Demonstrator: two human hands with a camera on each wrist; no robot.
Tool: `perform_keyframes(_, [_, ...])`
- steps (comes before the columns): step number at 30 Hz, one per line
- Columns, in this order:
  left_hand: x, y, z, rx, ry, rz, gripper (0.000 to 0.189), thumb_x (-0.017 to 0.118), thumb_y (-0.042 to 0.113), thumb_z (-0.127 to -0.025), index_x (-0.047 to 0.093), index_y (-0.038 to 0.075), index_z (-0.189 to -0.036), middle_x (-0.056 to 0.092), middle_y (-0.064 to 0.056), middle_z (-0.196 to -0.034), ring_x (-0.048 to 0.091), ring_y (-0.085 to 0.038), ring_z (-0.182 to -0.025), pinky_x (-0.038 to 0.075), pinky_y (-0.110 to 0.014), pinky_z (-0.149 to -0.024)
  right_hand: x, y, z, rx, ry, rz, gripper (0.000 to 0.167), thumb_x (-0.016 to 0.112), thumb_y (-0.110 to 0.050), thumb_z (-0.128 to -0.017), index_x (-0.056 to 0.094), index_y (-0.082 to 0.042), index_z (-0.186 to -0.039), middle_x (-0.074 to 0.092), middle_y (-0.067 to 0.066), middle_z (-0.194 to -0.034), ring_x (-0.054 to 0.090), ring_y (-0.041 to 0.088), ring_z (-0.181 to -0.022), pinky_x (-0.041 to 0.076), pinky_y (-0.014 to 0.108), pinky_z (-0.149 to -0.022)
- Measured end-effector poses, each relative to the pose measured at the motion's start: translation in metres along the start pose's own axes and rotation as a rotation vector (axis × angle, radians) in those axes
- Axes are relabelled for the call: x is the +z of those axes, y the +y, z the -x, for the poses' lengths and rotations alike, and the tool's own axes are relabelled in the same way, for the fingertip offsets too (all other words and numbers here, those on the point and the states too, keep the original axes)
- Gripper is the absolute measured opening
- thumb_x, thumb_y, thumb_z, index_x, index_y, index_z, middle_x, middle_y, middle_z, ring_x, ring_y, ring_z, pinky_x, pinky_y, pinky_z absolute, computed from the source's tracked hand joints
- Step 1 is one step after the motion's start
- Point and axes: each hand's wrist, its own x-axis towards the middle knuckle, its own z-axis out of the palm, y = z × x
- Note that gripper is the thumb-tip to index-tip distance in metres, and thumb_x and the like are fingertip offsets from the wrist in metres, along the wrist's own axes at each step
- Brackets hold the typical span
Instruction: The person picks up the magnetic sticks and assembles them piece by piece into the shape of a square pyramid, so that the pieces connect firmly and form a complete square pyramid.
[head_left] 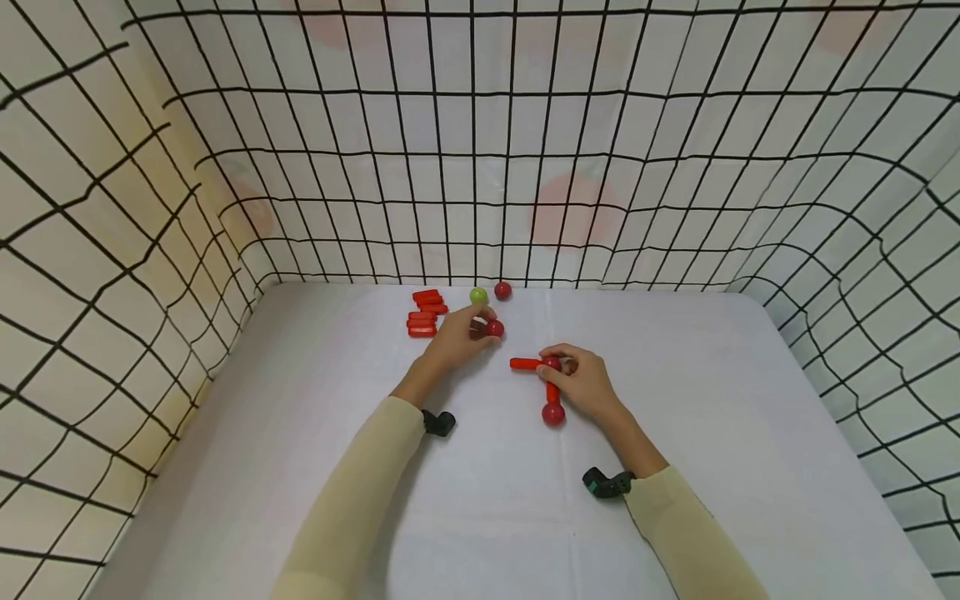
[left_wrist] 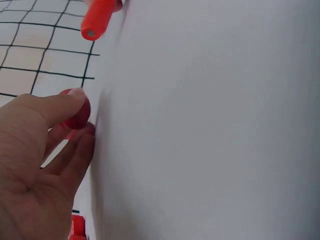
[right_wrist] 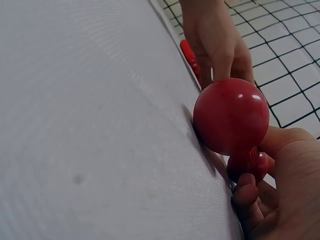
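Note:
Between its thumb and fingers, my left hand (head_left: 456, 337) pinches a red ball (head_left: 495, 328), seen also in the left wrist view as a red ball (left_wrist: 80, 115) under the thumb. My right hand (head_left: 588, 385) grips a joined piece by its upper red ball (head_left: 552, 362). One red stick (head_left: 524, 364) points left from that ball, and a second red stick (head_left: 552, 392) runs toward the near side to another red ball (head_left: 553, 415). In the right wrist view this near ball (right_wrist: 231, 116) looms large and partly hides the rest of the piece.
Several loose red sticks (head_left: 422, 331) lie left of the left hand. A green ball (head_left: 478, 295) and another red ball (head_left: 503, 291) rest near the table's back edge. Black wire mesh (head_left: 472, 179) stands along the back and both sides of the white table (head_left: 487, 517).

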Motion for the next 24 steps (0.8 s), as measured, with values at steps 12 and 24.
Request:
perform_keyframes(12, [-0.003,-0.006,0.042,0.029,-0.072,0.016,0.039,0.079,0.024,-0.092,0.07,0.019,-0.13,0.072,0.003,-0.12,0.067,-0.015,-0.111,0.057,-0.033,-0.102,0.0,-0.001,0.0,0.006,0.049,-0.04,0.029,0.079,-0.028,-0.092,0.075,-0.015,-0.117,0.07,0.012,-0.111,0.056,0.023,-0.075,0.044,0.022,-0.059])
perform_keyframes(24, [0.006,-0.007,0.052,0.046,-0.032,0.005,0.039,0.08,0.024,-0.091,0.071,0.02,-0.129,0.073,0.004,-0.119,0.066,-0.015,-0.108,0.057,-0.034,-0.099,0.006,-0.006,-0.001,-0.019,0.032,-0.042,0.028,0.078,-0.026,-0.092,0.076,-0.014,-0.117,0.064,0.007,-0.084,0.054,0.022,-0.074,0.043,0.023,-0.058])
